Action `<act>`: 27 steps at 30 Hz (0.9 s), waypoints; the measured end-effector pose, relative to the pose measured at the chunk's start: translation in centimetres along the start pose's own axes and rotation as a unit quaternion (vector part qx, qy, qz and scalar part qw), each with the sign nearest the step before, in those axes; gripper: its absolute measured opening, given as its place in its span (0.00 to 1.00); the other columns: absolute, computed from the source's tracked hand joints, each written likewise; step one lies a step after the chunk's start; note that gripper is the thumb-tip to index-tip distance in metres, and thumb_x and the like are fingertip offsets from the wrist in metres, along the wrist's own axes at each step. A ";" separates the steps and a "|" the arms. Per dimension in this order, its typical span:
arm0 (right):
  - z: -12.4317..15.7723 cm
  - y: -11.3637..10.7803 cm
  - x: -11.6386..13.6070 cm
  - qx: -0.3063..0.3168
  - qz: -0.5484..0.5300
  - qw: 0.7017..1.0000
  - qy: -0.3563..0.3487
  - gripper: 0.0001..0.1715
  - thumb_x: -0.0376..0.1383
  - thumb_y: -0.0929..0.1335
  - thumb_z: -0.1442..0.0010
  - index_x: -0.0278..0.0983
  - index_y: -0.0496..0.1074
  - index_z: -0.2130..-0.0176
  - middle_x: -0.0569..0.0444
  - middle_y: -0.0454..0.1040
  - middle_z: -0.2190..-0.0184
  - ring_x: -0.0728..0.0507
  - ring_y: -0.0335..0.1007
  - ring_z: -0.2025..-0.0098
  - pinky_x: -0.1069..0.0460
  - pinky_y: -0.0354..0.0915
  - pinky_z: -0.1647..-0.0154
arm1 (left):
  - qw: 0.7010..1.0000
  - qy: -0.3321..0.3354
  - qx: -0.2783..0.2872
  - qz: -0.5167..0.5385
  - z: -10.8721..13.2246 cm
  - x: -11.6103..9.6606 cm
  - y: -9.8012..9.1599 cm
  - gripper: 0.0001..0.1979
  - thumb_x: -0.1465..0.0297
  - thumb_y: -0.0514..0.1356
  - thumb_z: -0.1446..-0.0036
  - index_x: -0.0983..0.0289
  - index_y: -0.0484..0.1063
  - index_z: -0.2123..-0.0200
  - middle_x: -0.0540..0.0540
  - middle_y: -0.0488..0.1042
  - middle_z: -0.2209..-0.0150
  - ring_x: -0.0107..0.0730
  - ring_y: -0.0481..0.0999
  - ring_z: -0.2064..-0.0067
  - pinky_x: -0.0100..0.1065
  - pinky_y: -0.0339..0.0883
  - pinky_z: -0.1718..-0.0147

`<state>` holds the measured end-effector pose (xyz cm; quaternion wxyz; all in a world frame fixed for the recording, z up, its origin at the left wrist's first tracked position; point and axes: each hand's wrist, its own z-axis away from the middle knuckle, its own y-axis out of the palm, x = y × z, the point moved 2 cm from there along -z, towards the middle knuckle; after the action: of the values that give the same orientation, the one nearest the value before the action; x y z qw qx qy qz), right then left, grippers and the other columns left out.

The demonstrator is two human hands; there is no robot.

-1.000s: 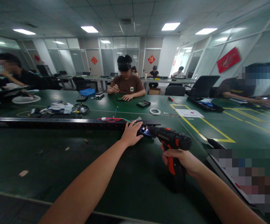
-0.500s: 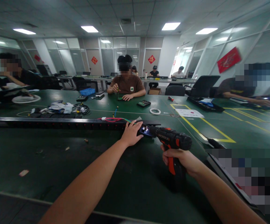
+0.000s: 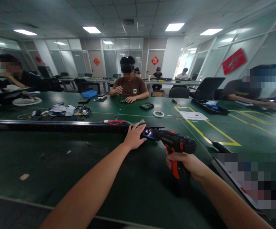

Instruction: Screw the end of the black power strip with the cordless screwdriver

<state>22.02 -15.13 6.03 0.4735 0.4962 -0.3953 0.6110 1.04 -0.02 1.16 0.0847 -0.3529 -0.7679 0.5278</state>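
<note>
A long black power strip (image 3: 97, 128) with small red marks along its front lies across the table. Its lit digital display (image 3: 148, 132) shows near the right end. My left hand (image 3: 135, 136) grips the strip just left of the display, fingers over the top and thumb at the front. In my right hand (image 3: 184, 160) is a black and orange cordless drill (image 3: 177, 141), its handle wrapped by my fingers. The drill's nose points left at the strip's right end; its tip and any contact are hard to make out. Red and green wires (image 3: 116, 121) lie behind the strip.
Across the green table (image 3: 114, 178) sits a person (image 3: 129, 84) working on a small board. A white ring (image 3: 158, 114), a screwdriver (image 3: 175, 101), a blue basket (image 3: 89, 93) and tangled cables (image 3: 83, 111) lie beyond the strip. A black tray (image 3: 209, 106) stands at the right.
Both my hands, the drill and the power strip look unmoved. Across the table, the person's raised hand and tool have shifted slightly.
</note>
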 end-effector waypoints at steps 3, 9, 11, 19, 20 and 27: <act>0.0 0.0 0.0 0.000 -0.004 1.000 0.001 0.11 0.38 0.72 0.50 0.39 0.68 0.67 0.57 0.74 0.80 0.44 0.68 0.75 0.51 0.62 0.70 | 1.000 -0.001 -0.003 0.001 0.0 0.0 0.0 0.38 0.60 0.63 0.38 0.58 0.54 0.29 0.58 0.60 0.30 0.49 0.51 0.28 0.61 0.40 0.31; 0.1 0.1 0.1 -0.001 -0.004 1.000 -0.004 0.10 0.38 0.72 0.50 0.39 0.69 0.67 0.57 0.73 0.80 0.44 0.68 0.75 0.50 0.63 0.70 | 1.000 -0.002 -0.001 0.003 0.0 0.0 0.0 0.38 0.60 0.63 0.38 0.58 0.54 0.29 0.57 0.60 0.30 0.49 0.51 0.28 0.61 0.40 0.31; 0.2 0.2 0.1 -0.004 -0.005 1.000 -0.005 0.10 0.38 0.72 0.51 0.39 0.69 0.68 0.57 0.73 0.80 0.44 0.68 0.75 0.50 0.62 0.70 | 1.000 -0.002 -0.002 0.005 0.0 0.0 0.0 0.38 0.60 0.62 0.38 0.58 0.54 0.29 0.57 0.60 0.30 0.49 0.51 0.28 0.61 0.40 0.31; 0.3 0.3 0.2 -0.011 -0.015 1.000 0.000 0.12 0.38 0.72 0.51 0.38 0.70 0.65 0.57 0.73 0.80 0.44 0.68 0.75 0.51 0.62 0.71 | 1.000 0.003 -0.009 0.004 0.0 0.0 0.0 0.37 0.60 0.62 0.38 0.58 0.55 0.29 0.57 0.61 0.30 0.51 0.52 0.28 0.61 0.40 0.31; 0.3 0.3 0.2 -0.011 -0.017 1.000 0.001 0.12 0.37 0.72 0.51 0.38 0.70 0.65 0.57 0.73 0.80 0.44 0.68 0.75 0.51 0.62 0.71 | 1.000 0.003 -0.010 0.004 0.0 0.0 0.0 0.37 0.60 0.62 0.38 0.58 0.55 0.29 0.57 0.61 0.30 0.51 0.52 0.28 0.61 0.40 0.31; 0.4 0.6 0.5 -0.032 -0.003 0.999 -0.016 0.14 0.41 0.73 0.50 0.37 0.73 0.64 0.57 0.73 0.80 0.45 0.68 0.76 0.51 0.60 0.74 | 1.000 -0.002 -0.007 0.005 0.0 -0.1 0.0 0.37 0.60 0.62 0.38 0.58 0.55 0.29 0.57 0.61 0.30 0.50 0.51 0.28 0.61 0.40 0.31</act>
<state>21.54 -15.56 6.54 0.4848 0.4917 -0.4210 0.5881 1.13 -0.04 1.18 0.0783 -0.3560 -0.7700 0.5236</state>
